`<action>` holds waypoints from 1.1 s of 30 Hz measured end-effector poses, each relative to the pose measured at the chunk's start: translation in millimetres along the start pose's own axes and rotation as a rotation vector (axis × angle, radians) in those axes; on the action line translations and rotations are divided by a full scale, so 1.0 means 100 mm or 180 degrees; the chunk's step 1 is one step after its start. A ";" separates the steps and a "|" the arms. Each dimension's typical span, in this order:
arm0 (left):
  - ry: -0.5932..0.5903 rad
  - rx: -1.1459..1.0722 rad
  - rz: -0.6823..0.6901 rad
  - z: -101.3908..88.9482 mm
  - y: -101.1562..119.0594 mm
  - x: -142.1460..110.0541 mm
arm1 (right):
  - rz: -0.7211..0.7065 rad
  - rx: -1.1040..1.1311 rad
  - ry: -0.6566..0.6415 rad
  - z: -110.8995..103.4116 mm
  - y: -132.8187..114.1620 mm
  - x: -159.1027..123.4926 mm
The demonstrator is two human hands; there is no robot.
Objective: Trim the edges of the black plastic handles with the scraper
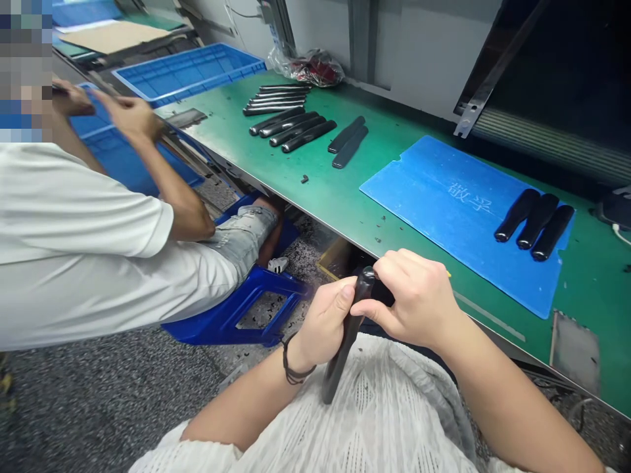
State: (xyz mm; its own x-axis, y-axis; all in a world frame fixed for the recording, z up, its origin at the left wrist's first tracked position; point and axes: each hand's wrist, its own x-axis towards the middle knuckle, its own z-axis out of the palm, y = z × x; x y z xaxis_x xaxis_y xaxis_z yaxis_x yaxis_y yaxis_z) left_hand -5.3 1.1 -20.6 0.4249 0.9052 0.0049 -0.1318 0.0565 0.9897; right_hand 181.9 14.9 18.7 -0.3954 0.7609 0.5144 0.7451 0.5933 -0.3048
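Observation:
My left hand (328, 315) is wrapped round a long black plastic handle (341, 358), held tilted in front of my lap with its rounded end up. At that upper end, my right hand (414, 299) has its fingers curled, and its thumb presses the handle's side. Something small and yellow shows behind the right knuckles; whatever sits inside those fingers is hidden. On the blue mat (419, 190) beyond lie three similar black handles (535, 223). Several more black handles (296, 128) lie in a row farther left on the green table (315, 190).
A co-worker in a white shirt (89, 243) sits close on my left on a blue stool (231, 315), hands raised. Blue crates (192, 72) stand beyond. Black scraps (304, 179) dot the table. A metal plate (574, 348) lies at the right edge, below a dark machine (557, 85).

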 end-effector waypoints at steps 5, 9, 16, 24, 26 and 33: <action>0.0092 0.0006 0.0121 0.02 0.01 0.04 | -0.0123 -0.0450 0.0268 0.00 -0.04 -0.01; 0.0236 0.0126 0.0110 0.04 0.02 0.08 | -0.0157 -0.0574 0.0289 0.05 -0.08 -0.08; 0.0674 -0.0082 -0.0071 0.05 0.03 0.19 | -0.0140 -0.0320 0.0040 0.19 -0.18 -0.26; 0.0938 -0.0255 0.0018 0.10 0.02 0.25 | 0.0013 -0.0239 -0.0114 0.24 -0.27 -0.38; 0.0974 -0.0293 0.0020 0.11 0.00 0.25 | 0.0001 -0.0226 -0.0095 0.23 -0.28 -0.38; 0.1174 -0.0526 -0.0019 0.09 -0.03 0.27 | 0.0012 -0.0107 -0.0111 0.30 -0.32 -0.39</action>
State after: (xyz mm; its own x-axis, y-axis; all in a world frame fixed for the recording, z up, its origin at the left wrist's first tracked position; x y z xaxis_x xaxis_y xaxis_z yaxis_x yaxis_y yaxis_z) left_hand 15.0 21.9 -21.8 0.0802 0.9934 -0.0822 -0.2854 0.1019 0.9530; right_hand 157.5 -25.9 -15.4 -0.4107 0.7721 0.4850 0.7639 0.5818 -0.2793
